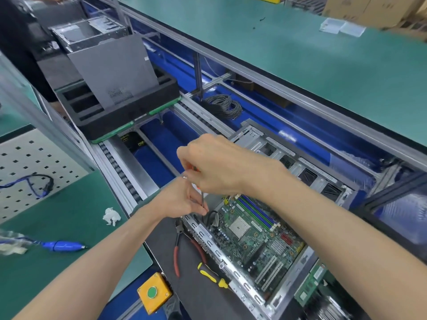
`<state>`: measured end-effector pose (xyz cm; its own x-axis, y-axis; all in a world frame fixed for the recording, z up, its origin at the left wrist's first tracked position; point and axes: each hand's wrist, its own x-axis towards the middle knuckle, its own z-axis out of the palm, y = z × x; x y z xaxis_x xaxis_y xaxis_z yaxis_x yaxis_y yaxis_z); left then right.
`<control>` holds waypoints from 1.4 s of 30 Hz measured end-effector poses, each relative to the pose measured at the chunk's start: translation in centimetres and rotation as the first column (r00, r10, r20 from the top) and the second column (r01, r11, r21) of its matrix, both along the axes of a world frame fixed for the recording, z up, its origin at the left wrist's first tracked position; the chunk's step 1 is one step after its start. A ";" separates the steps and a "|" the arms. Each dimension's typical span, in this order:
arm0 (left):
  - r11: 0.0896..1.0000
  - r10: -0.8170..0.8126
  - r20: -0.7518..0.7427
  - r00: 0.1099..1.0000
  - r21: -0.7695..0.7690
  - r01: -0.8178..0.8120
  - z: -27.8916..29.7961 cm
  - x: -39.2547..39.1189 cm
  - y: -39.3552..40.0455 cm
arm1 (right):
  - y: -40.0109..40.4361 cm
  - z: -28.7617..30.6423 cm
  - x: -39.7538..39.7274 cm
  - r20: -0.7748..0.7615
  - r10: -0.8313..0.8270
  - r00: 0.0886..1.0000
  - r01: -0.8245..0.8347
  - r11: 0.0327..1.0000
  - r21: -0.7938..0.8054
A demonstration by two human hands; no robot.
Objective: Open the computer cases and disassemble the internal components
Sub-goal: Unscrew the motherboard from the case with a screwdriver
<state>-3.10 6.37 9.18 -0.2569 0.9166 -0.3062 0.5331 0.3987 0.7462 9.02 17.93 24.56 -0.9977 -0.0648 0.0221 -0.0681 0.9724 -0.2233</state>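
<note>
Open computer case [280, 229] lying on its side at the near right of the conveyor line, its motherboard [256, 234] exposed. The right hand [216, 165] wraps curled fingers around the handle of a screwdriver [202, 199] held upright over the case's far-left corner. The left hand [184, 199] pinches the screwdriver's thin shaft between thumb and fingertips just above the board. Just left of the case, on the dark mat, lie red-handled pliers [178, 250] and a yellow-handled screwdriver [211, 276]. A yellow button box [154, 292] sits nearer; a blue tool [62, 245] rests on the green table [76, 227] at left.
</note>
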 end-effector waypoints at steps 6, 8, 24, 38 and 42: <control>1.000 -0.009 0.008 1.000 0.013 0.009 0.0 -0.1 0.2 | 0.6 0.6 1.2 0.013 -0.031 0.999 0.033 0.992 -0.124; 1.000 -0.005 0.000 1.000 -0.020 0.005 -0.2 0.0 0.2 | -0.4 0.2 0.8 -0.125 -0.142 0.982 0.166 0.964 0.206; 0.998 0.027 0.009 1.000 -0.064 -0.026 0.0 0.1 0.2 | -1.0 0.1 0.4 -0.122 -0.101 0.987 0.124 0.972 0.200; 0.998 0.019 -0.011 1.000 -0.059 -0.020 -0.1 0.1 0.2 | -1.4 0.3 0.1 -0.099 -0.097 0.990 0.114 0.976 0.185; 0.999 -0.002 -0.020 1.000 -0.038 0.001 0.2 0.1 0.2 | 0.1 0.5 0.5 0.057 0.024 0.998 -0.024 1.000 -0.006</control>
